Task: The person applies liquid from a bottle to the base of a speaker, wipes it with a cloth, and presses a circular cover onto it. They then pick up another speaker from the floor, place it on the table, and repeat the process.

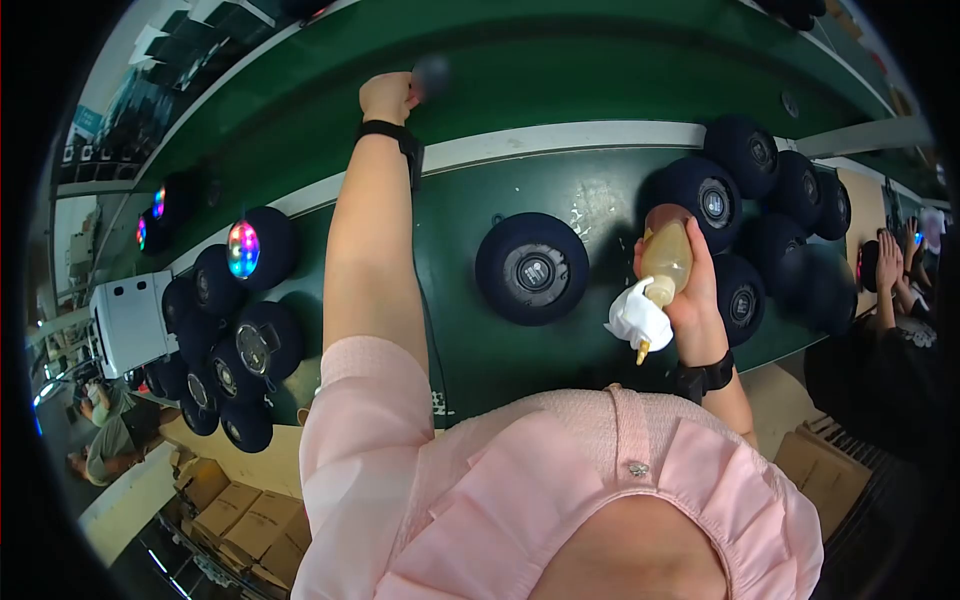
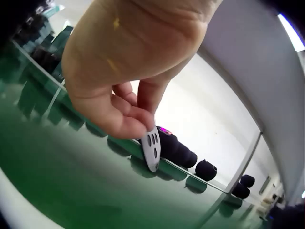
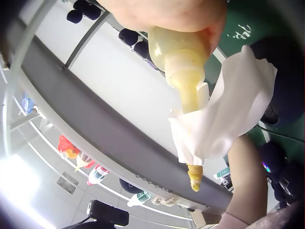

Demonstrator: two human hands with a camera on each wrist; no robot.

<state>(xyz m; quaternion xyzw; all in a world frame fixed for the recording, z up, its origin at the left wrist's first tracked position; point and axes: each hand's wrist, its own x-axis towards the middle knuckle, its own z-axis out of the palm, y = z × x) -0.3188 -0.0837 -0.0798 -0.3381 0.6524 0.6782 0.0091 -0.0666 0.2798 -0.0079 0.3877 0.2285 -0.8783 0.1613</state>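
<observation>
In the head view my left hand (image 1: 388, 98) reaches far out over the green surface, pinching a small round dark disc (image 1: 432, 77). The left wrist view shows the left hand (image 2: 138, 71) holding this thin plate (image 2: 152, 149) edge-on, with slots in its pale face. My right hand (image 1: 695, 300) grips a squeeze bottle of yellowish liquid (image 1: 668, 255), nozzle toward my body. White tissue (image 1: 640, 316) wraps the bottle's neck, also seen as tissue (image 3: 224, 109) in the right wrist view. Between the arms a round dark speaker (image 1: 532, 268) lies on the bench, its ringed face up.
Dark round speakers (image 1: 240, 360) cluster at the left, one with a lit multicoloured face (image 1: 243, 249). More speakers (image 1: 713, 203) crowd the right side. A pale rail (image 1: 560, 138) crosses the bench. Cardboard boxes (image 1: 250, 520) lie below left; another person's hands (image 1: 887, 262) show at far right.
</observation>
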